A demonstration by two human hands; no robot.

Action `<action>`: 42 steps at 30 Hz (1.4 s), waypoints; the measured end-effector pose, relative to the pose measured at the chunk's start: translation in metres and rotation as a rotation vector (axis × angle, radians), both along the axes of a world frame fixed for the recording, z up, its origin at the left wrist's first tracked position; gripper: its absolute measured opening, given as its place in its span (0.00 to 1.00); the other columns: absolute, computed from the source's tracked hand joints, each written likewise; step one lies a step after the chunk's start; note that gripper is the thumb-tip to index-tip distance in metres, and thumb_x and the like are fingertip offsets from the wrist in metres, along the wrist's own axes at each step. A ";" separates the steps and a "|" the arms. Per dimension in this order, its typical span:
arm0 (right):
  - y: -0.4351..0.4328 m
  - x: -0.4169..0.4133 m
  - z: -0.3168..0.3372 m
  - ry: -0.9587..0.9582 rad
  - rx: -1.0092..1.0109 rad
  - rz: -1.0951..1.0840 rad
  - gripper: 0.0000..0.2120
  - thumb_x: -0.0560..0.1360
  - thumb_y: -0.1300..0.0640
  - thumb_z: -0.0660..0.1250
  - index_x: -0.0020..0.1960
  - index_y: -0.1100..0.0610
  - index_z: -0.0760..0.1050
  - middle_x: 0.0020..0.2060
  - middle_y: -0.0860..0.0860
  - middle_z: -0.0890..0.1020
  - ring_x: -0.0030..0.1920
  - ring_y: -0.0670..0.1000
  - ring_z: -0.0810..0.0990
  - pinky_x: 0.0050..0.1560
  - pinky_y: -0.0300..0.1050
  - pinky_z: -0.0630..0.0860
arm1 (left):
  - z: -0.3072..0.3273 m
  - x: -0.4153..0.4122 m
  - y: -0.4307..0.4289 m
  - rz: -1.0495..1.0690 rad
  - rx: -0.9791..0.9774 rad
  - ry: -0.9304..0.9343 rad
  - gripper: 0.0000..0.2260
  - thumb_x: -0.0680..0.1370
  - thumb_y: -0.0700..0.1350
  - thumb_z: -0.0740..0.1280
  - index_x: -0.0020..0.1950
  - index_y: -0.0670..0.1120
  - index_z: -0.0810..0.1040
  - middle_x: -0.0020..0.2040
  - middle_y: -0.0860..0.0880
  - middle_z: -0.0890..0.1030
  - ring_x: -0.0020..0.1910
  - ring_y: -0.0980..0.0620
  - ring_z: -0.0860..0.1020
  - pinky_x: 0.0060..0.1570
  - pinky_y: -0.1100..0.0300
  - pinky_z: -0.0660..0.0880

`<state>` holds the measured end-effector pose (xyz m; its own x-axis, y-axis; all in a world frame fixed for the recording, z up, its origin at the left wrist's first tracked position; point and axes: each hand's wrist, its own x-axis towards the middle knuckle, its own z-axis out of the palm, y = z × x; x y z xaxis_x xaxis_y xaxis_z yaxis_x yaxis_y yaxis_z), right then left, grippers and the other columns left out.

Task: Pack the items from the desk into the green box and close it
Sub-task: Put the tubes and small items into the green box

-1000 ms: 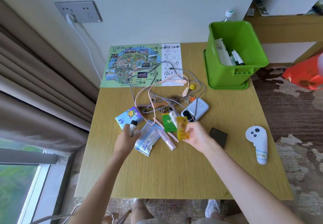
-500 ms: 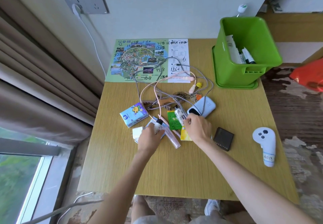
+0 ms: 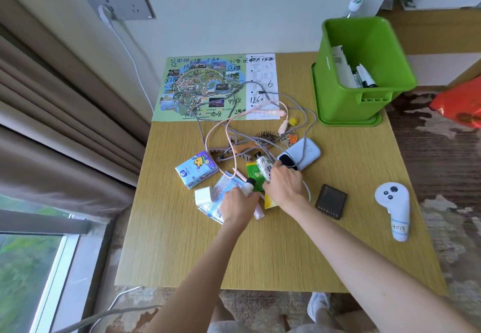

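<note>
Since half a second ago the left hand (image 3: pixel 238 204) has slid rightward over the pale blue printed sachet (image 3: pixel 221 189), and the right hand (image 3: pixel 282 184) has pushed a little farther into the pile; the yellow packet (image 3: pixel 269 202) it lifted a second ago now lies under that wrist.

Head view: the left hand is clenched around a small cream tube with a black cap (image 3: pixel 249 185), the cap poking out beyond its knuckles. The right hand's fingers pinch the lower end of a white patterned tube with a dark cap (image 3: pixel 263 166), which lies on a green packet (image 3: pixel 256 176) between the two hands. Just left of the left hand sit a white plug adapter (image 3: pixel 203 196) and, beyond it, a blue tissue pack printed with a yellow cartoon figure (image 3: pixel 197 167). Right of the right hand lies a dark square wallet (image 3: pixel 331 201) with small lettering too fine to read, and farther right a white hand controller (image 3: pixel 394 209) with a label reading "H013". Just past the right hand's fingertips is a pale blue power bank (image 3: pixel 302 154), with tangled pink and grey cables (image 3: pixel 234 129) and a dark hairbrush (image 3: pixel 265 137) beyond both hands. Farther off, a park map (image 3: pixel 216 88) bears handwritten numbers, "1260" and "4938" among them. The open green plastic box (image 3: pixel 364 72) stands on its lid at the counter's (image 3: pixel 260 254) far right corner, well apart from both hands, with papers and markers inside.
</note>
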<state>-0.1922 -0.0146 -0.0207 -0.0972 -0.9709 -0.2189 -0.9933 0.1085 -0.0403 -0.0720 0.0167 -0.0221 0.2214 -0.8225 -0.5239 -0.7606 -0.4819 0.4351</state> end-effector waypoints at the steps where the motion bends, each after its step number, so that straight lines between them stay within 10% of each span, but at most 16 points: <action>1: 0.000 0.000 0.001 0.010 0.011 0.010 0.19 0.72 0.54 0.69 0.57 0.65 0.72 0.40 0.54 0.84 0.39 0.54 0.84 0.32 0.42 0.67 | 0.002 0.001 0.001 0.005 -0.007 0.011 0.17 0.72 0.53 0.67 0.34 0.41 0.72 0.31 0.49 0.71 0.30 0.48 0.70 0.26 0.59 0.62; 8: 0.010 -0.015 0.001 -0.062 0.037 0.019 0.06 0.74 0.55 0.69 0.45 0.57 0.73 0.44 0.54 0.82 0.43 0.55 0.82 0.37 0.44 0.69 | 0.023 0.007 -0.011 0.008 -0.124 0.076 0.19 0.66 0.57 0.59 0.35 0.40 0.74 0.29 0.47 0.75 0.29 0.48 0.71 0.25 0.58 0.62; 17: 0.022 -0.063 0.016 -0.659 0.021 -0.277 0.06 0.71 0.54 0.68 0.42 0.54 0.72 0.31 0.48 0.77 0.27 0.47 0.74 0.25 0.41 0.63 | 0.024 -0.010 -0.041 -0.022 -0.024 0.310 0.22 0.73 0.48 0.66 0.62 0.37 0.69 0.35 0.45 0.82 0.28 0.49 0.83 0.34 0.54 0.81; 21: 0.032 -0.087 0.018 -0.819 0.037 -0.360 0.06 0.71 0.53 0.69 0.44 0.52 0.73 0.34 0.48 0.80 0.32 0.48 0.78 0.31 0.42 0.68 | 0.018 -0.016 -0.057 -0.234 -0.030 0.099 0.27 0.73 0.45 0.70 0.68 0.44 0.65 0.42 0.46 0.82 0.38 0.47 0.84 0.44 0.48 0.81; 29: 0.052 -0.110 0.010 -0.838 0.040 -0.467 0.09 0.71 0.50 0.70 0.44 0.54 0.74 0.39 0.53 0.84 0.40 0.55 0.83 0.44 0.54 0.77 | 0.013 -0.029 -0.068 -0.568 -0.017 -0.371 0.31 0.68 0.54 0.77 0.63 0.42 0.69 0.48 0.47 0.81 0.46 0.47 0.79 0.40 0.55 0.74; 36: 0.054 -0.108 0.013 -0.775 -0.001 -0.463 0.09 0.71 0.48 0.71 0.40 0.51 0.74 0.29 0.45 0.78 0.28 0.44 0.75 0.30 0.43 0.68 | 0.008 -0.036 -0.073 -0.644 -0.025 -0.513 0.27 0.67 0.56 0.77 0.59 0.43 0.75 0.58 0.46 0.73 0.42 0.48 0.76 0.37 0.56 0.69; 42: 0.052 -0.101 0.017 -0.780 -0.008 -0.437 0.08 0.71 0.48 0.71 0.42 0.51 0.75 0.30 0.46 0.80 0.28 0.42 0.76 0.26 0.37 0.66 | 0.004 -0.032 -0.076 -0.558 0.011 -0.404 0.25 0.65 0.55 0.78 0.53 0.43 0.75 0.39 0.51 0.74 0.40 0.50 0.75 0.37 0.59 0.71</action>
<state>-0.2929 0.0375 -0.0039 -0.2851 -0.8840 -0.3704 -0.5534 0.4673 -0.6895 -0.1039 -0.0589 -0.0184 -0.0540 -0.8654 -0.4982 -0.9977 0.0263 0.0626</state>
